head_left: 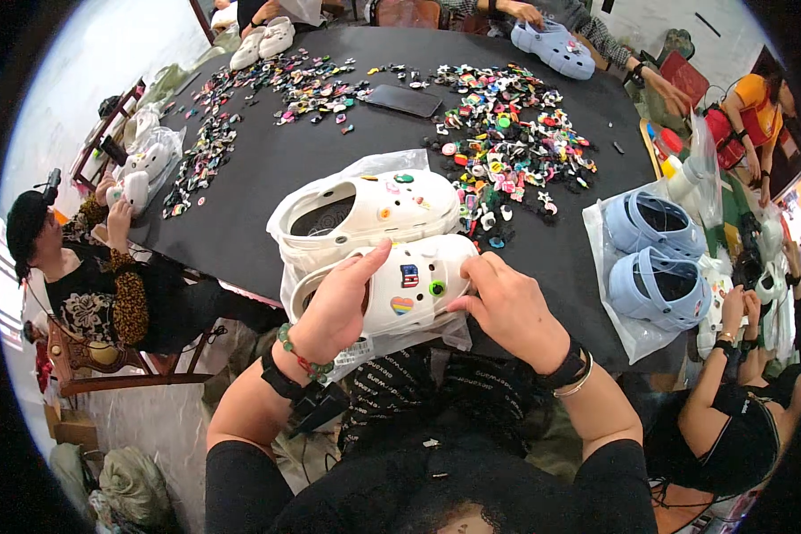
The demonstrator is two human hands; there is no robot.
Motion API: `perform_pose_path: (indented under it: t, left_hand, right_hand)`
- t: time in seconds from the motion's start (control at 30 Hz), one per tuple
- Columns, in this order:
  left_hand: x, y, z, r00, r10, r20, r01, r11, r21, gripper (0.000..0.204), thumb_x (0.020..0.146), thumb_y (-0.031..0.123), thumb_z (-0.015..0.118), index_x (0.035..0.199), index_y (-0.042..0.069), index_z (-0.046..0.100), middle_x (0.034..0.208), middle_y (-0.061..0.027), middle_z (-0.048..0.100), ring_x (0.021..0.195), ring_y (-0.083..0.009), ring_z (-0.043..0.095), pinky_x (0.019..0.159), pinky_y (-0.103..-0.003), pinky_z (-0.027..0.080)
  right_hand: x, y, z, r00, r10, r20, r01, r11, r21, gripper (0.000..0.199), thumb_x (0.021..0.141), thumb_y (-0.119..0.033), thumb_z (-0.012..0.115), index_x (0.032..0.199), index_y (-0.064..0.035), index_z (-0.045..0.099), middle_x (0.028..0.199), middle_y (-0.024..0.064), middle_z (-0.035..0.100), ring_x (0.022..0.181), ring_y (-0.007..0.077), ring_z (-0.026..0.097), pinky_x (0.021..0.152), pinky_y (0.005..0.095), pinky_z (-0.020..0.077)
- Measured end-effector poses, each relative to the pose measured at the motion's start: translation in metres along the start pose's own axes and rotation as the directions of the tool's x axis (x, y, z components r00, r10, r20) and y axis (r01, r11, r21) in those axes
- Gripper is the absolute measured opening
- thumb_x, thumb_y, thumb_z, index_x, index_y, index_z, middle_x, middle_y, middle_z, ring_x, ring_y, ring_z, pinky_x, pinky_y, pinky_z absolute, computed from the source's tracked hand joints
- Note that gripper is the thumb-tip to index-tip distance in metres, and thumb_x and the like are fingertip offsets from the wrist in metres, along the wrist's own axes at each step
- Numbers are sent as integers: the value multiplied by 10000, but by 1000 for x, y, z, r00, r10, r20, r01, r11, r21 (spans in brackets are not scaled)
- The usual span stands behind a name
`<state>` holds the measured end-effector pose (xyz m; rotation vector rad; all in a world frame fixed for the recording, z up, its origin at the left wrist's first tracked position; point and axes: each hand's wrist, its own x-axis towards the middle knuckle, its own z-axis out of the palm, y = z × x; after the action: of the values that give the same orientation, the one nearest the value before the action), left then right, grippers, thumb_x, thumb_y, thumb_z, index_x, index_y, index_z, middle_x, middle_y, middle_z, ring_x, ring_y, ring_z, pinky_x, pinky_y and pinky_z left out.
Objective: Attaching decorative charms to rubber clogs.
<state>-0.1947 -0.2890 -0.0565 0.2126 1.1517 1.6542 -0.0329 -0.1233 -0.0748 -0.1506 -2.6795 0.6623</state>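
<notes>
Close in front of me is a white foam clog (pixel 383 289) with charms on its upper: a flag-coloured letter, a rainbow heart and a green round one. My left hand (pixel 336 301) is wrapped round its heel side, thumb up along the edge. At the toe, my right hand (pixel 507 311) has its thumb and fingers pinched together; whatever is between them is hidden. Just behind lies the matching white clog (pixel 365 214), with several charms on its upper. Clear plastic wrap (pixel 400 162) lies under and around the pair.
Loose shoe charms (pixel 516 133) are heaped across the black table (pixel 267 169). A dark phone-like slab (pixel 404 101) lies among them. Light-blue clogs (pixel 654 276) sit on plastic at right. Other people work around the table, one seated at left (pixel 80 285) holding a white clog.
</notes>
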Motion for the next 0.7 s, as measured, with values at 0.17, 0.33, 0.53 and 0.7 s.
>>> perform_pose_path:
  t: [0.17, 0.33, 0.53, 0.7]
  left_hand:
    - [-6, 5, 7, 1000, 19, 4, -19, 998, -57, 463, 1058, 322, 428, 1390, 1, 464, 1298, -130, 621, 1136, -238, 648, 972, -382, 536]
    - [-22, 8, -4, 998, -66, -15, 67, 959, 276, 403, 1033, 216, 510, 1347, -37, 512, 1270, -125, 633, 1128, -197, 641, 978, -329, 512]
    - [-20, 1, -15, 999, -11, -51, 20, 982, 189, 342, 1003, 165, 563, 1268, -52, 565, 1192, -107, 659, 1082, -184, 650, 958, -318, 517]
    - [-20, 2, -10, 997, 39, -66, -30, 991, 127, 344, 997, 155, 573, 1269, -54, 564, 1208, -114, 653, 1090, -193, 650, 967, -330, 519]
  right_hand:
    - [0, -5, -1, 1000, 20, -3, -20, 999, -42, 346, 837, -217, 727, 1019, -34, 496, 958, 154, 597, 870, 353, 656, 656, 418, 554]
    - [0, -5, 0, 1000, 20, -12, -20, 999, -42, 329, 836, -197, 720, 1005, -30, 493, 943, 156, 604, 872, 352, 656, 658, 423, 552]
    - [0, -5, 4, 997, 37, -64, -37, 999, 6, 341, 822, -205, 748, 986, -48, 495, 891, 125, 590, 800, 356, 625, 633, 440, 501]
    - [-2, -4, 4, 997, 47, -58, -45, 999, 31, 333, 826, -219, 747, 973, -46, 504, 887, 124, 590, 789, 352, 627, 638, 433, 500]
